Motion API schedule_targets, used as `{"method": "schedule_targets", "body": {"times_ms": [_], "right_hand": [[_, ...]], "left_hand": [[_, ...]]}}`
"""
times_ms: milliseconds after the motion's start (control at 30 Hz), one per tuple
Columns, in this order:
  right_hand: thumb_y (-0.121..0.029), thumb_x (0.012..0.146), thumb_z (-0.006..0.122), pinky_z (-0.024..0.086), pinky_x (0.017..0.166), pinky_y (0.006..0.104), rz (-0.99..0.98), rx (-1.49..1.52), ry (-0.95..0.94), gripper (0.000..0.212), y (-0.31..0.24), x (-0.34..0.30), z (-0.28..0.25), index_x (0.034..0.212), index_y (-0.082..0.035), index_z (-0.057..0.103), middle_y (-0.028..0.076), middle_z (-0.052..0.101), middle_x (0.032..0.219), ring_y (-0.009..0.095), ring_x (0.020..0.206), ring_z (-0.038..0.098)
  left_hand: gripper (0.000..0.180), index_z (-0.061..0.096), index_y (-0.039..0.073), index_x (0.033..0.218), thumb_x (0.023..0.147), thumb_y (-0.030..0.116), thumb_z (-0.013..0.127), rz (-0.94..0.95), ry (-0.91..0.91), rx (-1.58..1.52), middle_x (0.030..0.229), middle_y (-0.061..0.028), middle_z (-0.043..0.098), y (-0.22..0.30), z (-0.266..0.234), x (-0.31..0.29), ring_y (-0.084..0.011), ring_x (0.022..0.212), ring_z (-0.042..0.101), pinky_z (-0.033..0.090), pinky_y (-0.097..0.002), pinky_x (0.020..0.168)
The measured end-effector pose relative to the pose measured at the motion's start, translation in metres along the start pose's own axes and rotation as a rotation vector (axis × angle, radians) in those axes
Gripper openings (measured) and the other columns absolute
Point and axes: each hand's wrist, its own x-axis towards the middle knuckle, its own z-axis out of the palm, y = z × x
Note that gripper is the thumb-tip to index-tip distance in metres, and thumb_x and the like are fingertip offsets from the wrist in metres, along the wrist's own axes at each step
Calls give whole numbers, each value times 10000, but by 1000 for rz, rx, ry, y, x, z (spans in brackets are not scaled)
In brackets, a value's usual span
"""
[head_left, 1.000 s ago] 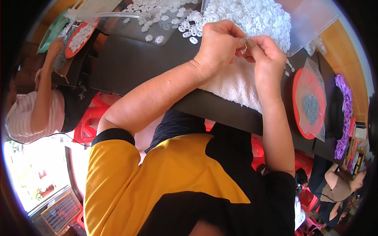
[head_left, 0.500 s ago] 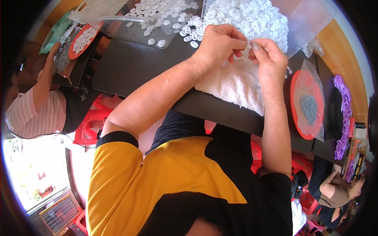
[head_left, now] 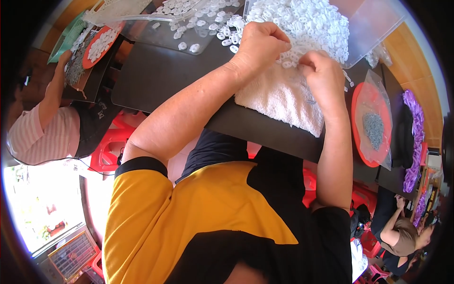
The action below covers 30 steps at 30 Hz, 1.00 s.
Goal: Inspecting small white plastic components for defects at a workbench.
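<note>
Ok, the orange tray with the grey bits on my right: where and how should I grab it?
Probably by the near rim of the orange tray, coming from your side with the right hand. It lies flat on the dark table, loosely wrapped in clear plastic, and the grey pieces heap mid-tray, so keep it level.

1. Small white plastic rings (head_left: 312, 21): heaped in a loose pile on clear sheeting, upper centre of frame, touching the fingertips of both hands.
2. White towel (head_left: 283, 97): fluffy, lying flat on dark tabletop, just below the pile.

Red stools (head_left: 109, 142), purple ribbons (head_left: 415, 132), co-worker's green basket (head_left: 64, 38)
</note>
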Motion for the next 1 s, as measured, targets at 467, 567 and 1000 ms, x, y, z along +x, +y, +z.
{"method": "schedule_targets", "body": {"times_ms": [467,567,1000], "right_hand": [[-118,793,658,468,727,434,-43,214,54,116,4,0,1,866,-28,653,129,634,874,334,844,614],[-89,793,648,465,703,431,-57,315,66,103,2,0,-1,866,-19,630,127,627,862,343,813,611],[8,807,622,489,682,329,-182,465,288,103,-3,0,-5,905,-21,626,95,652,844,248,741,633]], "left_hand": [[122,682,-12,853,817,104,690,-4,-149,56,699,-27,629,5,0,-2,-67,572,542,401,-222,472],[145,684,-8,848,831,136,693,-80,-195,46,691,-26,629,11,-1,-4,-70,567,550,396,-220,464],[129,649,-79,943,829,-18,645,-184,-243,-341,772,-126,642,12,-8,0,-164,612,615,451,-260,471]]}}
